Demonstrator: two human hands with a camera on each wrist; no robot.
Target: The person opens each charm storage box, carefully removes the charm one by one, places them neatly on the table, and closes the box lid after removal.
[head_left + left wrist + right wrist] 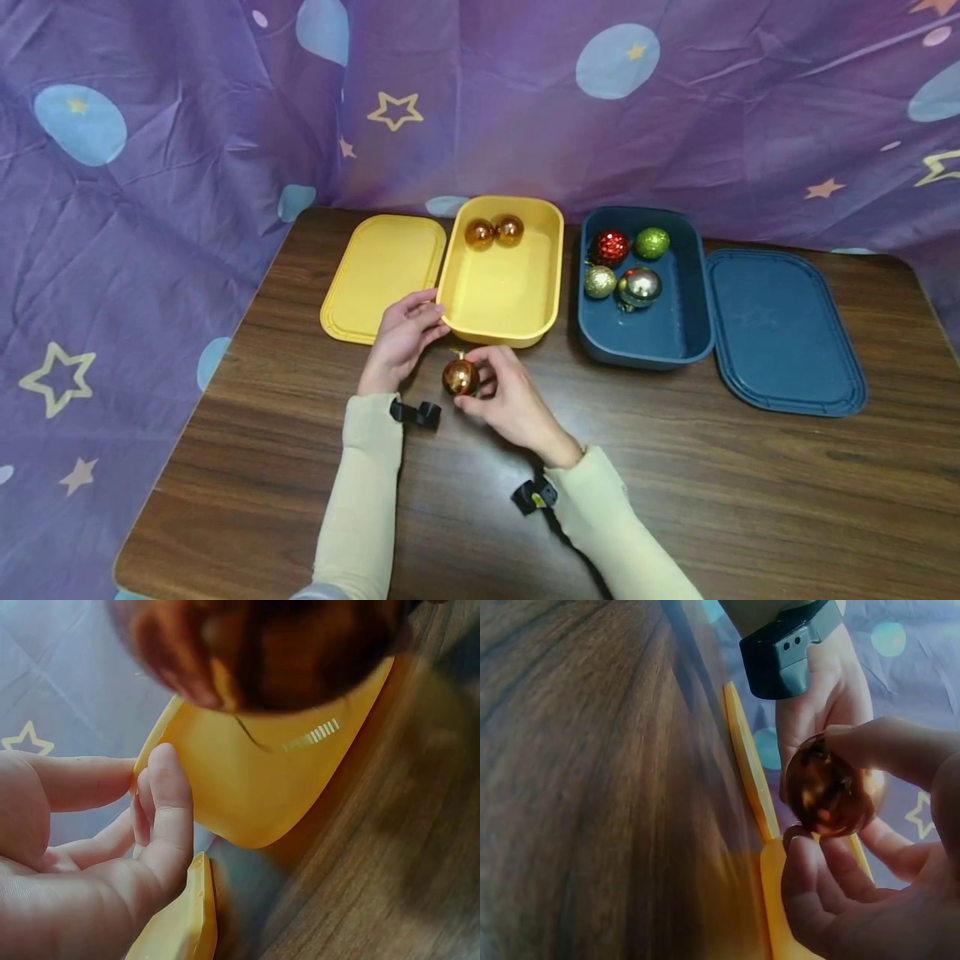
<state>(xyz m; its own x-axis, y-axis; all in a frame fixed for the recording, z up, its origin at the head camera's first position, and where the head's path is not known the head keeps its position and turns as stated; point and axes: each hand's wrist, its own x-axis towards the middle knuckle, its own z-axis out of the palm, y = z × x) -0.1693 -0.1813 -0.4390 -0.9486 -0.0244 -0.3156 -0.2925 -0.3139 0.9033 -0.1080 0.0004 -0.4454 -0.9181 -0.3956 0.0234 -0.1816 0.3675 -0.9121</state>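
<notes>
Between thumb and fingers, my right hand pinches a shiny copper-coloured Christmas bauble just in front of the yellow box. The same bauble fills the middle of the right wrist view. My left hand pinches the near left corner rim of the yellow box; in the left wrist view its thumb and fingers lie either side of that rim. Inside the yellow box, at the far end, sit two copper-coloured baubles side by side.
A yellow lid lies left of the yellow box. To the right stands a blue box holding a red bauble, a green one, a gold glitter one and a silvery one. Beyond it lies a blue lid.
</notes>
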